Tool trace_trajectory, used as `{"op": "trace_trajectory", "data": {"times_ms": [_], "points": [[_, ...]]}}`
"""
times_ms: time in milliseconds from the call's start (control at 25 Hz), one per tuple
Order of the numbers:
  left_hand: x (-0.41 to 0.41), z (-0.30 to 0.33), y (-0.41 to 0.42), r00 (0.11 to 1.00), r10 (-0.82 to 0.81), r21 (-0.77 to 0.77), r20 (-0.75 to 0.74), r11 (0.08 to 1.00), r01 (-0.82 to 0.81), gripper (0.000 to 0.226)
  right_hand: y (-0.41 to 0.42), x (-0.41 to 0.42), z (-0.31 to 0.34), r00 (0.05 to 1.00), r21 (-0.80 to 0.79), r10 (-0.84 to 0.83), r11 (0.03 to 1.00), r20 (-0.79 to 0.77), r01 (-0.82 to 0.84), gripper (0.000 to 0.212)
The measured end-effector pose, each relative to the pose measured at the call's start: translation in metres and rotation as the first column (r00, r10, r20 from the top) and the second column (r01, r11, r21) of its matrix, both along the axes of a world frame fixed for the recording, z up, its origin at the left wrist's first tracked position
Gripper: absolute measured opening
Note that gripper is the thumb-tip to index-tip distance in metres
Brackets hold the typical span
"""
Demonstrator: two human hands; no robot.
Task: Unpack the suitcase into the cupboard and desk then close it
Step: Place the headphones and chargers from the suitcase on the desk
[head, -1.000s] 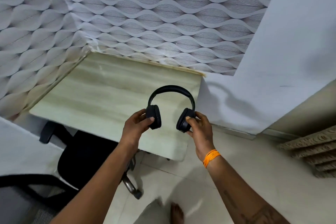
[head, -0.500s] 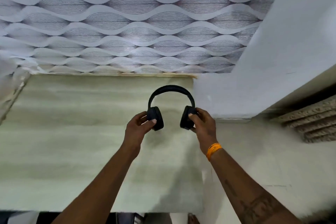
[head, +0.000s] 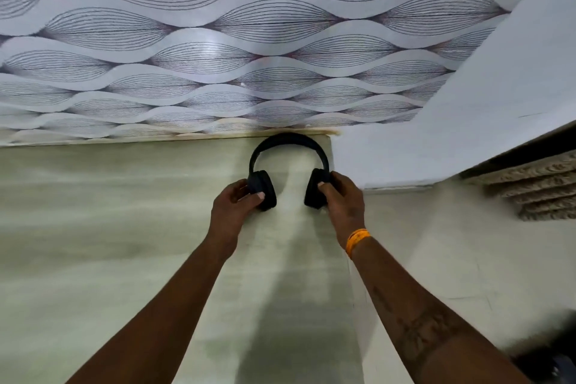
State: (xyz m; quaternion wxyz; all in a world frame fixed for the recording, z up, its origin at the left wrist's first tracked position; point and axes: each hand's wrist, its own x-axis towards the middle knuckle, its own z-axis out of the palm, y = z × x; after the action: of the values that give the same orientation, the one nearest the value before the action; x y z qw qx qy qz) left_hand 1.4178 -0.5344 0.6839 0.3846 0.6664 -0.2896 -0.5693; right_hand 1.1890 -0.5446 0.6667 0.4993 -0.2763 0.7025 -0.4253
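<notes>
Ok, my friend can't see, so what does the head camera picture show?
Two hands hold black headphones at the desk's back right corner: the left hand grips one ear cup, the right hand the other. Wavy-patterned wallpaper is behind.

A room in a home. A pale wood-grain desk (head: 124, 227) fills the lower left, against wave-patterned wallpaper (head: 218, 40) across the top.
</notes>
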Motion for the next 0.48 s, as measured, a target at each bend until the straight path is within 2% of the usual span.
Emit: {"op": "trace_trajectory", "data": {"times_ms": [120,200,320,400,480], "points": [[-0.002,0.000,-0.002,1.000,-0.001,0.001,0.031,1.000,0.001,0.046,-0.002,0.002,-0.004,1.000,0.000,-0.004,1.000,-0.005,0.004,0.036],[-0.003,0.000,-0.003,0.999,-0.007,0.006,0.052,1.000,0.007,0.043,0.001,0.004,-0.007,0.997,0.010,-0.049,0.999,0.056,0.048,0.043],[0.001,-0.001,-0.004,0.994,-0.020,0.040,0.109,0.999,0.016,0.051,0.003,0.006,-0.010,0.991,0.029,-0.107,0.994,0.083,0.105,0.056],[0.001,0.001,-0.002,0.976,-0.036,0.012,0.217,0.999,0.034,0.061,0.007,0.006,-0.006,0.990,0.013,-0.138,0.990,-0.014,0.138,0.058],[-0.004,0.008,0.003,0.911,-0.054,-0.104,0.409,0.989,0.105,0.064,0.013,0.006,0.002,0.964,-0.099,-0.194,0.979,-0.184,0.178,0.041]]}}
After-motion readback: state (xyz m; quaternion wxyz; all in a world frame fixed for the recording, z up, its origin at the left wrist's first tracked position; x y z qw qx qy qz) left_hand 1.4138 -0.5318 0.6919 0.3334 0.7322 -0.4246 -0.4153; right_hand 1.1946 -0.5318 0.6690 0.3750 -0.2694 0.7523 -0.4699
